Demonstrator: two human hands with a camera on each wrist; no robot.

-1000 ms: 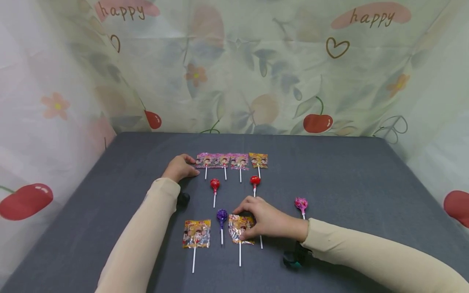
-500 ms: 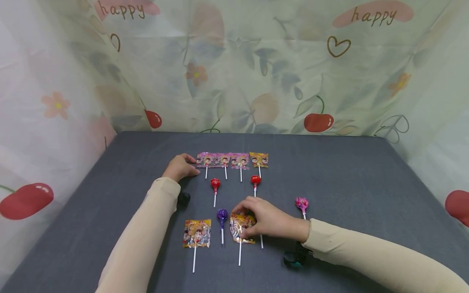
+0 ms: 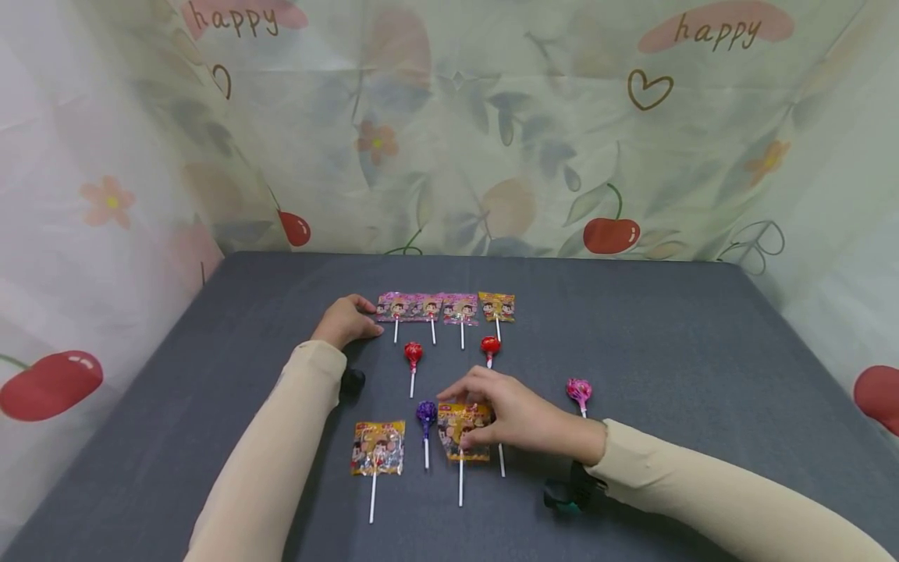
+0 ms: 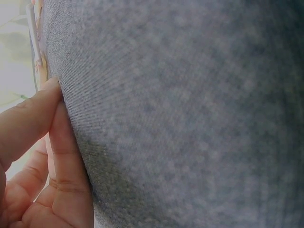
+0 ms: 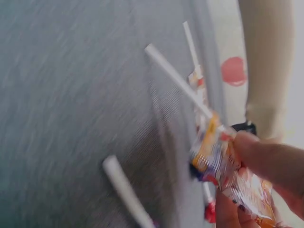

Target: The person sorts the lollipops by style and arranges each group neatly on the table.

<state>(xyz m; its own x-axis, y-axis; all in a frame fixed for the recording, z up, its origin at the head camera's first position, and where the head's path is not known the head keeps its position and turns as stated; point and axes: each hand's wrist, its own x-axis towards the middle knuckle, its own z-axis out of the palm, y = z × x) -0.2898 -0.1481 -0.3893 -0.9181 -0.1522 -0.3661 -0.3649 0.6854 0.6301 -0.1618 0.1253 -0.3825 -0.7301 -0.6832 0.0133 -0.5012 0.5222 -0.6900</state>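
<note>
My right hand [image 3: 520, 414] pinches a lollipop in a yellow square wrapper [image 3: 449, 437], thumb on the front of the wrapper. In the right wrist view its white stick [image 5: 175, 80] points away from the hand, and the packet appears slightly off the cloth. My left hand [image 3: 346, 321] rests on the table at the left end of a back row of pink-wrapped lollipops [image 3: 459, 306]. Its index fingertip is at the edge of the end packet, and the thumb lies apart. A purple ball lollipop [image 3: 426, 414] lies just left of the held one.
A yellow-wrapped lollipop [image 3: 378, 446] lies front left and a smaller one [image 3: 496, 304] ends the back row. Red ball lollipops [image 3: 413, 353] lie mid-table. A pink ball lollipop [image 3: 579, 389] is beyond my right wrist. A white stick [image 3: 502, 462] shows partly below my right hand.
My right hand has moved a little away from me, and the yellow-wrapped lollipop has shifted slightly up with it. The left hand and the other lollipops stay where they were.
</note>
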